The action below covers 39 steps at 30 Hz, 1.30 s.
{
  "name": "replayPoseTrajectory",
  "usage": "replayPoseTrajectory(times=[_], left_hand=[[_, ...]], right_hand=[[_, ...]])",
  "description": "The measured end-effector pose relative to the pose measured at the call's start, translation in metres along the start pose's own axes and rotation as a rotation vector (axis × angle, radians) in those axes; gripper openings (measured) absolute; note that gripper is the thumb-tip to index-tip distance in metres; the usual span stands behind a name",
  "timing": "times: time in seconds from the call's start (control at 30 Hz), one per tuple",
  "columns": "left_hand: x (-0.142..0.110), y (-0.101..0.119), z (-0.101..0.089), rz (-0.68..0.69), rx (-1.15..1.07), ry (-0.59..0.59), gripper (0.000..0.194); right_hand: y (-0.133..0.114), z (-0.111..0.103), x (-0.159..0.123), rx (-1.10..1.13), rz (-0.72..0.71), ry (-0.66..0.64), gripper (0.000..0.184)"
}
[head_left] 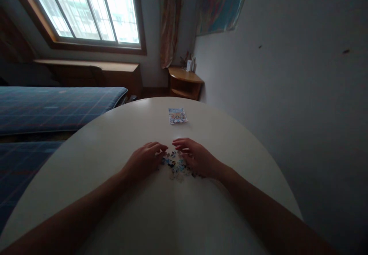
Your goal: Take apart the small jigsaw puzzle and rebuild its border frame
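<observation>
Round white table [138, 125] w/ puzzle pieces [178, 166] heaped centrally, prob. for easy reach; L hand [143, 158] & R hand [198, 158] flank pile, fingers curved, grip unclear. Picture sheet [177, 116] lies beyond, likely for ref.

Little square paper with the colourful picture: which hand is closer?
Right. The right hand is below the paper in view; the left hand is lower, off to its left.

Pretty dim room tbh, the only obvious light is the blown-out window [94, 10] at 11 o'clock. Faint sheen on the tabletop [129, 125], soft shadows towards 6, murky corners, wide-angle stretch at the edges, fine detail kinda mushy.
</observation>
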<state>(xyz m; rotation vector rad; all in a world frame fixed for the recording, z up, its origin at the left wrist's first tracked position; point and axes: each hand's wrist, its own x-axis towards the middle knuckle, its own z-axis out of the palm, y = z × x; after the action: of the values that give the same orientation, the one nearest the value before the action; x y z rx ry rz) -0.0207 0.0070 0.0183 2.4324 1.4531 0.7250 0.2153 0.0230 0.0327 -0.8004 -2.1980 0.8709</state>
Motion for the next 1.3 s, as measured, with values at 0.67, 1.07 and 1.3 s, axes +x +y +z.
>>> replayPoseTrajectory(times=[0.67,1.07,1.3], left_hand=[[-0.002,0.005,-0.010,-0.061,-0.137,-0.193,0.016],[-0.001,0.010,-0.009,-0.054,-0.170,-0.091,0.020],[-0.010,0.011,0.002,0.131,-0.057,-0.062,0.057]], right_hand=[[-0.020,0.004,-0.007,-0.257,0.287,-0.003,0.020],[-0.008,-0.013,-0.004,0.214,0.386,0.028,0.027],[-0.016,-0.019,-0.005,-0.174,0.345,-0.019,0.028]])
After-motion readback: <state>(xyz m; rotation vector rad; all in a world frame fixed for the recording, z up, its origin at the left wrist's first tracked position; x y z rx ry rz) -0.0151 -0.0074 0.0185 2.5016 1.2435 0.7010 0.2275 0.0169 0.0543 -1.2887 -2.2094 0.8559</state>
